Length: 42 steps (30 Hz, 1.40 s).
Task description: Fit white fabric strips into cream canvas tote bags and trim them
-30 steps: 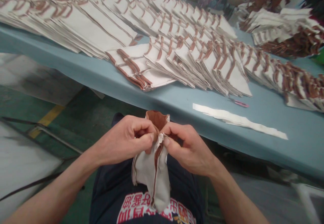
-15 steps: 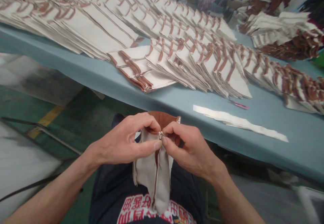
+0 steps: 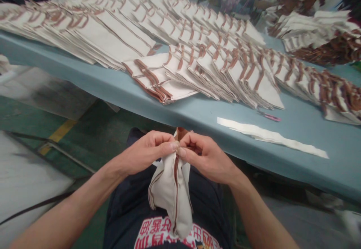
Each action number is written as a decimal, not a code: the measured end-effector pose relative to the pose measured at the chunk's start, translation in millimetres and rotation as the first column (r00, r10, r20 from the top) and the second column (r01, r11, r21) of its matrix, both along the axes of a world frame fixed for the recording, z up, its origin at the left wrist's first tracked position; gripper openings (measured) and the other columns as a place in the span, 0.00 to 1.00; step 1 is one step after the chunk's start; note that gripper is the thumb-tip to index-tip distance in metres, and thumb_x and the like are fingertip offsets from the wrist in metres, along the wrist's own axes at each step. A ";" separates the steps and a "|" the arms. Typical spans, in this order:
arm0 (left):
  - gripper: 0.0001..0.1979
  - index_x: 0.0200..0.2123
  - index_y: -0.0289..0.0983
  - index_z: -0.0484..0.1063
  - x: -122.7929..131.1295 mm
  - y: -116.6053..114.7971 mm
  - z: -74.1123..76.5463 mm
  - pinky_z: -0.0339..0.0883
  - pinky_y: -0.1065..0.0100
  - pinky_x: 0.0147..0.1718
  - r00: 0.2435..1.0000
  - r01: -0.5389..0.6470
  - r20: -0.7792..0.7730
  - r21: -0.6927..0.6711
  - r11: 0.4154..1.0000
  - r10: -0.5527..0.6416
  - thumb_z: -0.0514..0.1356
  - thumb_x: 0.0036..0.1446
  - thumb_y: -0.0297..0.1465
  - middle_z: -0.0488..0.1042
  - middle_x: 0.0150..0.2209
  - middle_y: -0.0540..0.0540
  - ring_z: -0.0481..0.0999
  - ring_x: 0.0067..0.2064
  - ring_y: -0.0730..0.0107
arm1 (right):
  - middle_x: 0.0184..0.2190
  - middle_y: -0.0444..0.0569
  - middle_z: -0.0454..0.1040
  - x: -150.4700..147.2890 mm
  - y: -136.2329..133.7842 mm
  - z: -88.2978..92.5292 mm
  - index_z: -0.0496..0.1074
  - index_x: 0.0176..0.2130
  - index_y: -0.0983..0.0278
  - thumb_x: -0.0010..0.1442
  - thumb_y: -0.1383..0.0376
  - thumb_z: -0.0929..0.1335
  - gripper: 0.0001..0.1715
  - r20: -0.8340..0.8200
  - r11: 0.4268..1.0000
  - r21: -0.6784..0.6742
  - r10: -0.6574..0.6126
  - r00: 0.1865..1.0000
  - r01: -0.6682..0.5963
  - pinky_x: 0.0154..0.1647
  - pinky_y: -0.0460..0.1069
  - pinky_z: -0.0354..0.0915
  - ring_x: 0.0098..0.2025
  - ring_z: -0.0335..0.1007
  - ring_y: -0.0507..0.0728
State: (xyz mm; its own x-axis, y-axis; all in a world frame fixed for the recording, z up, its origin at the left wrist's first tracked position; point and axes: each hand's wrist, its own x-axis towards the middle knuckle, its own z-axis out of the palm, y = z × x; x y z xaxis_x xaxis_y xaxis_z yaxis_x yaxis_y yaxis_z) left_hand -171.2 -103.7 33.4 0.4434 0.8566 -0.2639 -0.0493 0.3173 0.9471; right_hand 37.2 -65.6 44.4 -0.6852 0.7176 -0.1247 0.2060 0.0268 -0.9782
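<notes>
Apparently light, limp, non-slip: one cloth piece; left hand and right hand pinch its seam, far end, where I'd hold.

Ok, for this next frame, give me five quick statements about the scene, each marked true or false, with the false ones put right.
1. The left hand and right hand pinch the white fabric piece near its top. True.
2. The white fabric piece lies flat on the table. False: it hangs from the hands, in front of the dark clothing.
3. A pale strip lies on the blue table. True.
4. The right hand holds the pink tool. False: the pink tool lies on the table.
5. The stacked pieces are plain white. False: they have brown bands.
</notes>
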 end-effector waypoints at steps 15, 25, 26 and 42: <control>0.23 0.26 0.34 0.69 2.7 -7.5 -5.8 0.53 0.76 0.24 0.991 -0.060 0.115 -0.112 0.992 0.073 0.67 0.61 0.47 0.62 0.23 0.56 0.55 0.25 0.78 | 0.21 0.38 0.61 -3.2 -6.8 18.8 0.65 0.25 0.63 0.56 0.67 0.68 0.09 0.206 0.974 0.220 0.010 0.979 -0.056 0.27 0.46 0.51 0.24 0.54 0.48; 0.13 0.34 0.33 0.74 -4.2 -12.1 18.2 0.60 0.74 0.28 0.992 0.006 -0.127 0.091 0.996 0.006 0.64 0.60 0.38 0.70 0.29 0.52 0.65 0.29 0.74 | 0.22 0.38 0.61 1.3 -10.2 14.6 0.65 0.26 0.62 0.59 0.63 0.68 0.11 0.167 0.986 0.158 0.033 0.985 -0.060 0.25 0.46 0.51 0.25 0.54 0.49; 0.12 0.33 0.33 0.74 -3.5 -12.9 20.1 0.61 0.74 0.29 0.986 0.001 -0.164 0.128 0.992 0.020 0.63 0.60 0.37 0.71 0.29 0.52 0.66 0.30 0.74 | 0.22 0.38 0.61 1.0 -10.8 14.7 0.65 0.27 0.62 0.60 0.64 0.68 0.11 0.163 0.985 0.162 0.035 0.986 -0.062 0.25 0.45 0.51 0.24 0.54 0.49; 0.07 0.25 0.37 0.69 10.2 -29.3 34.6 0.62 0.72 0.31 0.875 0.004 -0.393 0.590 0.808 0.283 0.58 0.54 0.23 0.71 0.25 0.53 0.69 0.28 0.74 | 0.29 0.42 0.73 5.4 -15.3 8.0 0.70 0.34 0.62 0.60 0.65 0.70 0.03 0.031 0.975 0.221 0.025 0.999 -0.031 0.33 0.47 0.62 0.30 0.66 0.52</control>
